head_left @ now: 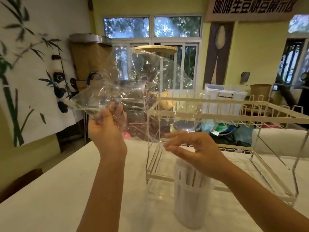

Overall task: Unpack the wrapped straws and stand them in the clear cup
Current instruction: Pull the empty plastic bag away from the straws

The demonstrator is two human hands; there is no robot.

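My left hand [107, 129] is raised above the table and grips a large crumpled sheet of clear plastic wrap [133, 84], which spreads up and to the right in front of the window. Palm down with fingers spread, my right hand [195, 148] hovers just above the clear cup [190, 203] and holds nothing. The cup stands on the white table and contains several paper-wrapped straws [190, 180], standing upright. My right wrist hides the straws' tops.
A white wire dish rack [250, 118] stands on the white table [58, 206] right behind and beside the cup. A jar with a metal lid [184, 126] sits behind the rack. A panda wall hanging is at the left.
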